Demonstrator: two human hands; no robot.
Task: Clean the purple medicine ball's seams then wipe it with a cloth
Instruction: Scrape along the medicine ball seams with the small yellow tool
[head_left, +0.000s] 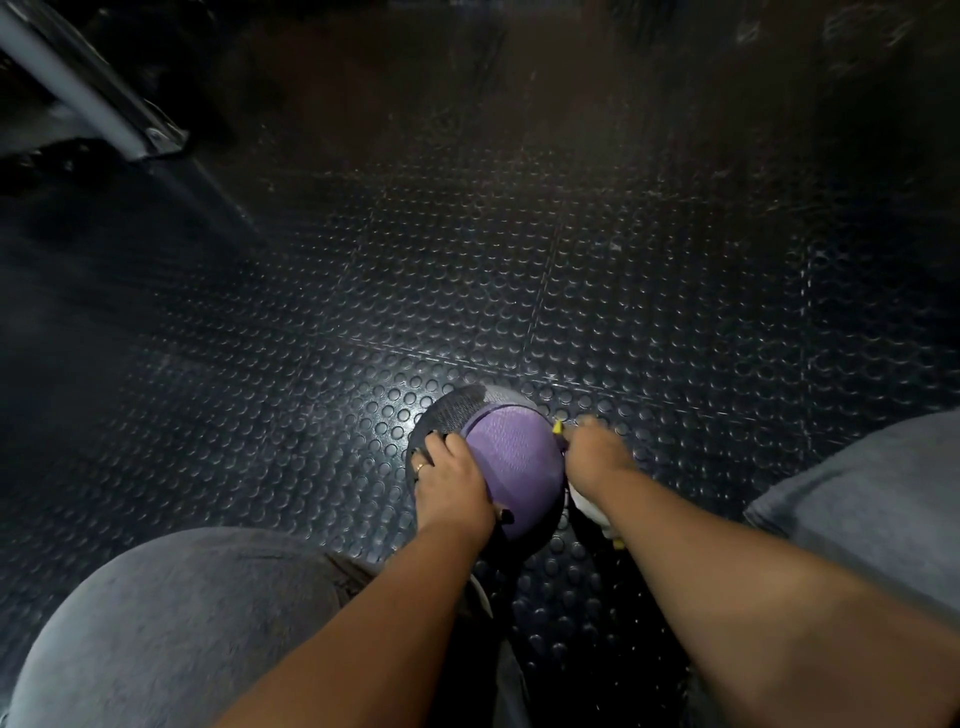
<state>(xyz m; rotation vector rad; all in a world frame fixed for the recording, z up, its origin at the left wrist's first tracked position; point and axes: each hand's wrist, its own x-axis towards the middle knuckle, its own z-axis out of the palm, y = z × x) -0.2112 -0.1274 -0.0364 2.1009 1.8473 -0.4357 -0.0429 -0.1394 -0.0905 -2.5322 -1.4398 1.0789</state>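
Seam step: left hand (452, 478) flat, steadying the textured purple-and-grey medicine ball (511, 457); right hand (592, 452) grips a small yellow-tipped tool (557, 427); white cloth (589, 506) beneath its wrist likely next.

right hand (592, 452): motion-blurred, fingers run together.
yellow-tipped tool (557, 427): tip only, rest buried in that hand.
white cloth (586, 506): mostly under the right wrist.
medicine ball (514, 457): left flank covered by left hand (449, 478).
grey frame (88, 93): cut by top-left edge.
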